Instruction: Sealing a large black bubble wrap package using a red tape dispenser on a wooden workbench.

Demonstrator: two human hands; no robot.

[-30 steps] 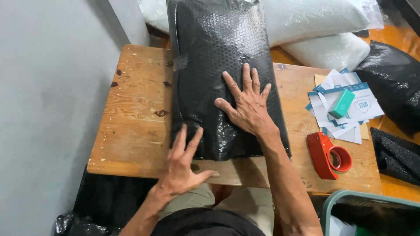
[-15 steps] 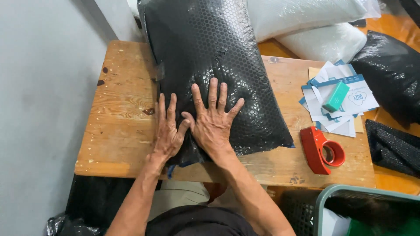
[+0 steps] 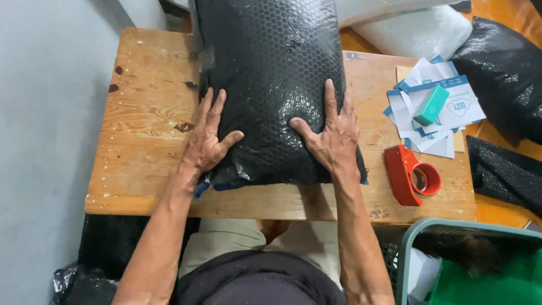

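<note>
Black bubble-wrap package (image 3: 271,85) flat on wooden counter (image 3: 141,130), long axis running away from body. Left hand (image 3: 206,144) and right hand (image 3: 333,141) spread flat, pressing near corners, grip gripping nothing.

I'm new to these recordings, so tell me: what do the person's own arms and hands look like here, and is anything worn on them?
Both arms are bare, no sleeves showing. The left hand and right hand wear no gloves, rings or watch. They look lean and veined, with clear knuckles.
</note>
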